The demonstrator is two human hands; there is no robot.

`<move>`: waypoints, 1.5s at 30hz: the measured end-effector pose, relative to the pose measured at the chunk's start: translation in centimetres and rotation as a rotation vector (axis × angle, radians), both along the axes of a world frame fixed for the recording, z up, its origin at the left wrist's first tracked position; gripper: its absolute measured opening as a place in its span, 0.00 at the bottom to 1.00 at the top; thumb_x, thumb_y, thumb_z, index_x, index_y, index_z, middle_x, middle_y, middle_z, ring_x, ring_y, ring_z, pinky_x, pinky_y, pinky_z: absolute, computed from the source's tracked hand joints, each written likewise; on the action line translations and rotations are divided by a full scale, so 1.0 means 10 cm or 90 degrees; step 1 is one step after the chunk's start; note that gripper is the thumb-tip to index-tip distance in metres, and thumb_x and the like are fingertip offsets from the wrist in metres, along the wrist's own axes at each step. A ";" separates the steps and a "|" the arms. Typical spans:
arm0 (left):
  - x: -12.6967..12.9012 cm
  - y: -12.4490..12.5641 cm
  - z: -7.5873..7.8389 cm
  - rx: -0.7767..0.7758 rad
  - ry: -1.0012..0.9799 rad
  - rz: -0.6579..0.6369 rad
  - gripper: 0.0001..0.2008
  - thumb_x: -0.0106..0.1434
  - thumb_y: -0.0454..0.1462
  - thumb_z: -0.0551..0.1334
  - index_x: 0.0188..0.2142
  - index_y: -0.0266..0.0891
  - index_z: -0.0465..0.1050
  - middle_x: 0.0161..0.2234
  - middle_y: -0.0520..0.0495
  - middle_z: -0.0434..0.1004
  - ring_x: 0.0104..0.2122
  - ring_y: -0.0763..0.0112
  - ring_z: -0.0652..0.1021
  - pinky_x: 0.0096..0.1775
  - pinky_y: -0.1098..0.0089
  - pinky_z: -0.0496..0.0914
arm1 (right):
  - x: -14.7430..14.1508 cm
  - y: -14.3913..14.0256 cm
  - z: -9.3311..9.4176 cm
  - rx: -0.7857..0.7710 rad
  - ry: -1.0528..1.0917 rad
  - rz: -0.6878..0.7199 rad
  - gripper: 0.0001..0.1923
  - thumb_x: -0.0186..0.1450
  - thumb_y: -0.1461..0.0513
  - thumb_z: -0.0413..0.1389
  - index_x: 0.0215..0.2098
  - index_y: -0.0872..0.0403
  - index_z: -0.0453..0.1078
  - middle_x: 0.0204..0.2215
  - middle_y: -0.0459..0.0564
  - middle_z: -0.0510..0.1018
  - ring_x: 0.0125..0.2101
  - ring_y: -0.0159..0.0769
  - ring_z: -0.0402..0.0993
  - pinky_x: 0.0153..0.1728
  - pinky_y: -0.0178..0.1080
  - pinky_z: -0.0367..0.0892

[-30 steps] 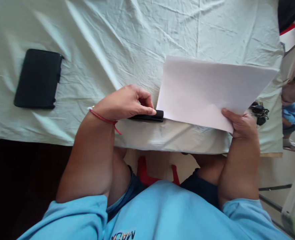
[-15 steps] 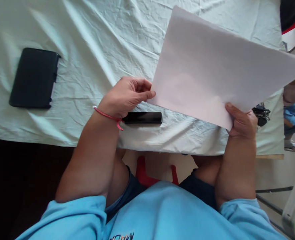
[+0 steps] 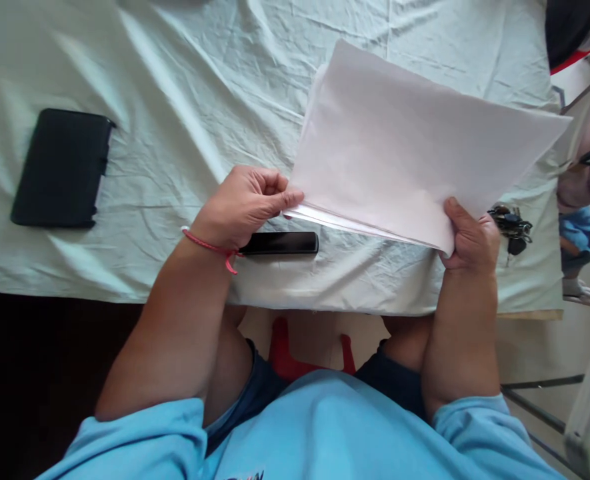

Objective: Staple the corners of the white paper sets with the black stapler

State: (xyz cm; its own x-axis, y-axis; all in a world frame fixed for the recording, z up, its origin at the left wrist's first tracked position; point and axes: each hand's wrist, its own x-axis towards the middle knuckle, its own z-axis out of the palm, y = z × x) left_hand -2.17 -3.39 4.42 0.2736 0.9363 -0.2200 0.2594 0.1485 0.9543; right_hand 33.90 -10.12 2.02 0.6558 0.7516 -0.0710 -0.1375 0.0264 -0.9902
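A stack of white paper (image 3: 405, 147) was held up over the worktop (image 3: 175, 100). Its near corners were pinched by the left hand (image 3: 242, 203) and right hand (image 3: 467, 237). The sheets were probably being sorted. A careful grip would be needed next. A black stapler (image 3: 279, 243) was left just below.

I wear a light blue short-sleeved cotton shirt (image 3: 325, 427), dark blue shorts (image 3: 259, 393), and a thin red string bracelet (image 3: 209, 245) on my left wrist.

Left hand (image 3: 245, 203) curled, thumb and fingers (image 3: 279, 198) pinched together, back of hand up, wrist bent a little, forearm bare. Right hand (image 3: 467, 237) closed in grip, thumb on top, forearm bare and raised. Both elbows bent, arms well apart.
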 end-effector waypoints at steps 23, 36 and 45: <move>0.06 0.03 -0.08 -0.029 -0.125 0.089 0.26 0.71 0.61 0.71 0.31 0.44 0.75 0.30 0.47 0.78 0.29 0.69 0.75 0.30 0.68 0.70 | 0.03 -0.01 0.01 0.008 0.006 -0.018 0.24 0.48 0.59 0.83 0.40 0.51 0.84 0.43 0.47 0.92 0.48 0.40 0.90 0.58 0.43 0.88; 0.07 0.01 -0.12 0.037 -0.081 0.093 0.27 0.71 0.55 0.74 0.25 0.46 0.66 0.22 0.54 0.63 0.25 0.71 0.65 0.30 0.66 0.65 | 0.01 -0.02 0.00 0.014 -0.009 -0.007 0.24 0.50 0.58 0.82 0.42 0.52 0.84 0.48 0.49 0.92 0.54 0.43 0.90 0.63 0.45 0.87; 0.08 0.01 -0.13 0.033 -0.096 0.144 0.15 0.65 0.45 0.78 0.32 0.45 0.74 0.29 0.54 0.75 0.29 0.71 0.73 0.34 0.67 0.71 | -0.01 -0.04 0.01 0.015 -0.017 0.008 0.23 0.51 0.58 0.83 0.42 0.51 0.85 0.47 0.47 0.93 0.52 0.41 0.91 0.61 0.45 0.88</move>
State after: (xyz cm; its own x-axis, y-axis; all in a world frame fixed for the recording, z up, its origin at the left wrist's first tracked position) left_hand -1.33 -3.32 3.10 0.0820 0.9862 -0.1435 0.0796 0.1371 0.9874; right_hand 33.77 -10.50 2.13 0.6471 0.7615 -0.0356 -0.1113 0.0482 -0.9926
